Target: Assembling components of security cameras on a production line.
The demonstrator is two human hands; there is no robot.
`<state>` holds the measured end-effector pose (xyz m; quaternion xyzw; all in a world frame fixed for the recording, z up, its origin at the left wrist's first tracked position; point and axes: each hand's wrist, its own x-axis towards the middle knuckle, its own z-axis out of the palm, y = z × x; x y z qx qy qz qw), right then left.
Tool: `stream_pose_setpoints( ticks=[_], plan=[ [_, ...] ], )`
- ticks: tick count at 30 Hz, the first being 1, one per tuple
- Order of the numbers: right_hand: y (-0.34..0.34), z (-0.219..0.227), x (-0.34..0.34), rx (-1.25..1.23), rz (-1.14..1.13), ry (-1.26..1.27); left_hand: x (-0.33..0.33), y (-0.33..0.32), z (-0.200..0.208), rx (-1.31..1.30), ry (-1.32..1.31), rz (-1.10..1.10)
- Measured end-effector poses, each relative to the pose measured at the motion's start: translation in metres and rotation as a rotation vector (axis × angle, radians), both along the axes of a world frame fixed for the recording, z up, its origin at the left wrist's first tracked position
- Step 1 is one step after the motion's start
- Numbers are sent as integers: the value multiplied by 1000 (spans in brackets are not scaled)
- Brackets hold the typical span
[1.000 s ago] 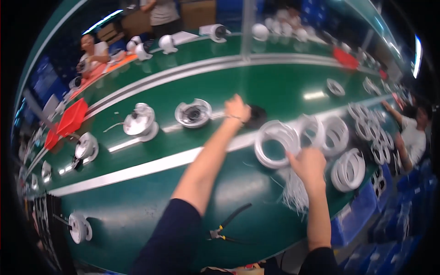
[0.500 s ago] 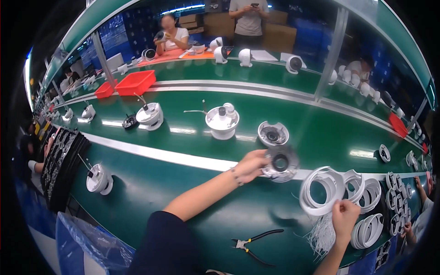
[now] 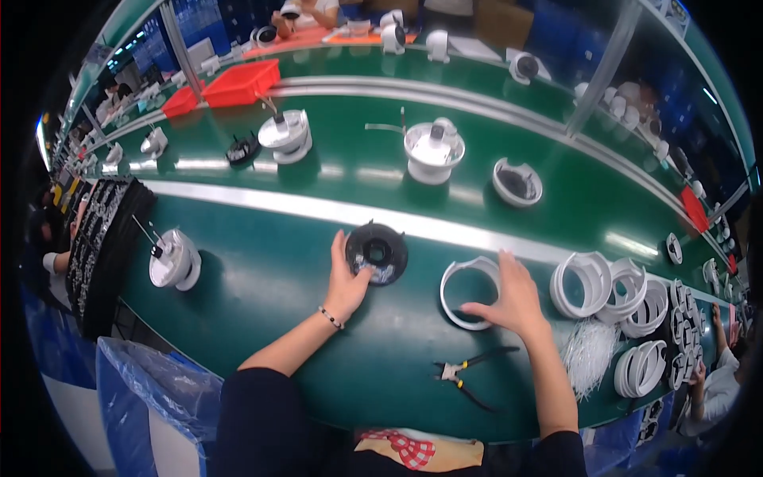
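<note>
My left hand (image 3: 348, 285) is closed on the near left edge of a black round part (image 3: 392, 253) with a central hole and small tabs at its rim. To its right, a white plastic ring (image 3: 447, 296) with a notched rim appears to rest on the green bench. My right hand (image 3: 515, 300) is at the ring's right side, with fingers stretched out and the thumb spread across its opening. Whether the palm touches the ring cannot be made out. Cutting pliers (image 3: 455, 371) with black and yellow handles lie spread nearer me.
Stacked white rings (image 3: 582, 286) and a bundle of thin white strips (image 3: 592, 358) lie right. White housings (image 3: 433, 151) and a white bowl-shaped part (image 3: 517, 183) sit beyond the pale strip (image 3: 318, 208). Another housing (image 3: 175, 261) stands left. Red trays (image 3: 242, 83) are farther back.
A white ring has come from the stack to the bench before me, with my right hand following leftward. My left hand has drawn the round part left and nearer. The view has tilted downward.
</note>
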<state>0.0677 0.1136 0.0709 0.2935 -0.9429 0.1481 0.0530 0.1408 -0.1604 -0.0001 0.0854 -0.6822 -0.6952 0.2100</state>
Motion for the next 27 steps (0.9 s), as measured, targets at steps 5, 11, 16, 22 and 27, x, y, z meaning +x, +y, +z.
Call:
stream_pose_setpoints(
  ticks=[5,11,16,22,27],
  plan=[
    [-18,2,15,91,-26,-201,18,-7,24,-559,-58,36],
    [-34,16,20,155,52,-238,-43,-63,35,-798,-132,-80],
    [-34,10,17,-355,-14,-296,-60,-63,37,-591,-295,-298],
    [-80,-2,26,-1122,-61,-581,-49,-9,16,-104,63,-106],
    [-101,-2,26,-993,6,-321,-18,26,43,399,28,-338]
  ],
)
